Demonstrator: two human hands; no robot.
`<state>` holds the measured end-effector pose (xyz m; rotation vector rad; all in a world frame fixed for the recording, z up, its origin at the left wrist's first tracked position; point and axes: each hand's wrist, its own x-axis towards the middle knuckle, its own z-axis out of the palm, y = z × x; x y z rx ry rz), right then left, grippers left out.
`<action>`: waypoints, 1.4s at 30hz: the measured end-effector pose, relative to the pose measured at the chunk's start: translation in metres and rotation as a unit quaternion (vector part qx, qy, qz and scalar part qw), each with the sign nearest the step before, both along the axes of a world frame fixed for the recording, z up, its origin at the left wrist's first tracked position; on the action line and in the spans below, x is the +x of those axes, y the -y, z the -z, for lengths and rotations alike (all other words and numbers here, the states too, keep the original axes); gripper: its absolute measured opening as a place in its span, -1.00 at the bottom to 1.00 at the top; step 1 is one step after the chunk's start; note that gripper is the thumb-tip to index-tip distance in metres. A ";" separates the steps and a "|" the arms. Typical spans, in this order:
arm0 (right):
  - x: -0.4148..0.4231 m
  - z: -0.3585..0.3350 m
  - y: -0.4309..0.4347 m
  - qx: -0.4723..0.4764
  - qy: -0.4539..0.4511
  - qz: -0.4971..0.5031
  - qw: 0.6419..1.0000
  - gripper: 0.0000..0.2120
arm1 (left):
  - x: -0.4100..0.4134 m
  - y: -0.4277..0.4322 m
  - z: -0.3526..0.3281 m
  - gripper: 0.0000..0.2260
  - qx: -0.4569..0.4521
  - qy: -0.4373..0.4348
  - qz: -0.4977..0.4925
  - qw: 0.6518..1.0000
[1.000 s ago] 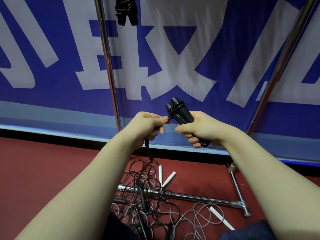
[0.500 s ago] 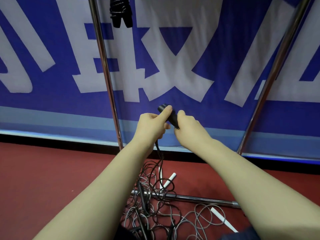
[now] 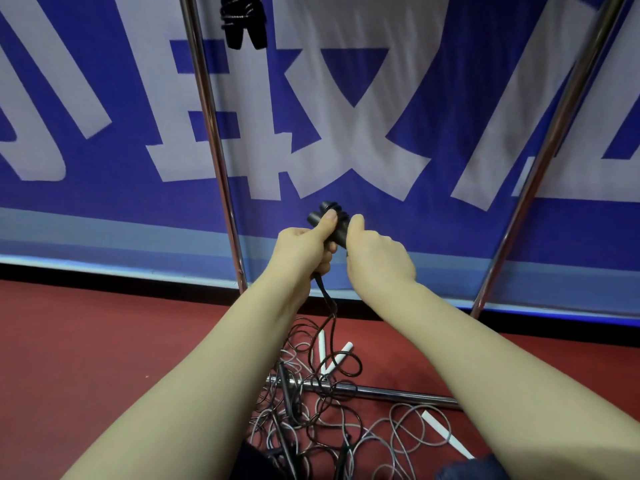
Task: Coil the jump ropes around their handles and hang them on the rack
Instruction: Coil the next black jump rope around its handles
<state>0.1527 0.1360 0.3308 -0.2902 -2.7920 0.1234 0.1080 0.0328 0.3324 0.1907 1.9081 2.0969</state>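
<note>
Blue banner (image 3: 346, 133) with big white characters fills the background; red floor (image 3: 104, 341) below it. Rack (image 3: 214, 150): two chrome uprights against the banner, base bar lying across the floor at 6 o'clock.

Handles (image 3: 341, 233): black pair, side by side, held up at centre frame between both hands, tips pointing to about 11 o'clock.

Left hand (image 3: 304, 247): closed round the handles' lower part, thumb laid across the tops, most likely to keep the two from splaying. The rope (image 3: 329, 306) leaves the underside of this fist and drops toward 6 o'clock.

Right hand (image 3: 377, 254): back toward the camera, thumb tip on the handles at their 3 o'clock side, fingers curled behind. Reads as a grip on the handles; fingertips hidden.

Pile (image 3: 311, 410): loose black and grey ropes heaped over the base bar, with white handles (image 3: 337, 356) among them. The held rope runs into this heap, so most of its length looks unwound.

Hung rope (image 3: 244, 22): a coiled black one at 11 o'clock near the top edge, its hanging point out of frame.

Judgement: winding is at an early stage; the slack may snag in the heap when drawn up.
</note>
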 end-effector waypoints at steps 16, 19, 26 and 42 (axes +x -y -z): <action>0.018 -0.027 -0.009 -0.637 0.152 -0.211 0.725 -0.75 | -0.002 0.031 -0.012 -0.61 0.089 -0.051 0.122 0.987; 0.016 -0.025 -0.007 -0.585 0.120 -0.215 0.773 -0.70 | -0.007 0.038 -0.012 -0.71 0.055 -0.097 0.113 0.987; 0.015 -0.023 -0.011 -0.556 0.130 -0.199 0.796 -0.67 | 0.000 0.038 -0.011 -0.68 0.013 -0.138 0.083 0.987; 0.021 -0.029 -0.025 -0.610 0.217 -0.195 0.737 -0.66 | 0.002 0.042 -0.014 -0.77 0.034 -0.204 0.079 0.975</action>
